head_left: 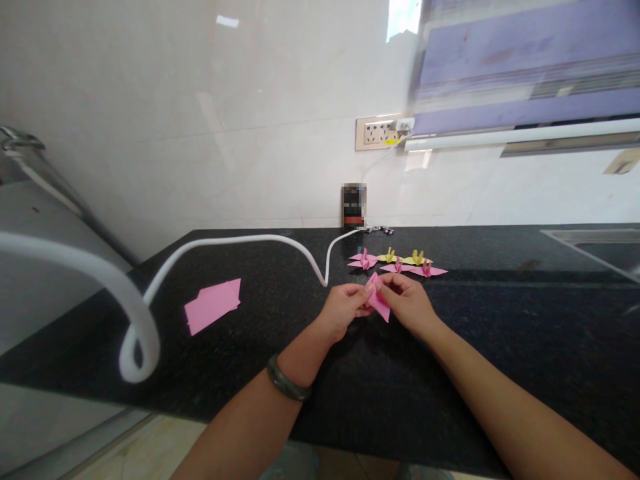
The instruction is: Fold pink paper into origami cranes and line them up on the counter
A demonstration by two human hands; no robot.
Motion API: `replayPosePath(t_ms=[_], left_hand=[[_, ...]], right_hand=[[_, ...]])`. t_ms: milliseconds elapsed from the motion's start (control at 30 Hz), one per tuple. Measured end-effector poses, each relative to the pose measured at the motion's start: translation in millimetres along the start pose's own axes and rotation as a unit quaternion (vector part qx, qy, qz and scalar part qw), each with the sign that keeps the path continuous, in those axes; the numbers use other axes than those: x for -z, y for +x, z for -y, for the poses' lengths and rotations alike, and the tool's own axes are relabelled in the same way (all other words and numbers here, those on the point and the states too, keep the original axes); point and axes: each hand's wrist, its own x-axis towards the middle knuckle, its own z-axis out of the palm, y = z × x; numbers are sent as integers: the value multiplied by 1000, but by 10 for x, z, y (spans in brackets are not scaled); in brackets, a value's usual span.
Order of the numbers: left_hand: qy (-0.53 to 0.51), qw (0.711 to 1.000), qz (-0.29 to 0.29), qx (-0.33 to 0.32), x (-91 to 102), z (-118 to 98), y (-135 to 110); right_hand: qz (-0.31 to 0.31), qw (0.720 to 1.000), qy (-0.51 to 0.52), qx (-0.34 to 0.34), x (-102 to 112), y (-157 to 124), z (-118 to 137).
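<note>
A piece of folded pink paper (381, 305) is pinched between my two hands, just above the dark countertop. My left hand (345, 308) grips its left side with thumb and fingers; a dark bangle circles that forearm. From the other side, my right hand (407, 301) pinches the paper near its upper part. The fingers hide some of the folds. Right behind my hands sit several folded paper cranes, among them a pink crane (365, 259), a yellow crane (418, 257) and another pink crane (427, 269).
Flat pink paper sheets (213, 307) lie overlapped at the left. A thick white cable (270, 238) loops across the counter (280, 320) and close to the camera. A phone-like device (354, 205) leans on the wall below a socket (380, 133). A sink edge (590, 257) shows right.
</note>
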Motion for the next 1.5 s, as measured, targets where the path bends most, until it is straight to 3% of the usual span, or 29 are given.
replayPosePath(t_ms=[433,667,1200,1500], left_hand=[[56,997,-30,-47,3,34,29],[27,998,-50,-36,-6,16,16],[-39,999,-11,-18,22,52,24],[-3,1000,5,-17,9,19,1]], right_hand=[[-42,995,-95,10,13,-6,23],[-50,988,-144,37,28,-9,36],[-52,993,-102,42,37,-11,52],[-38,997,-58,14,10,3,0]])
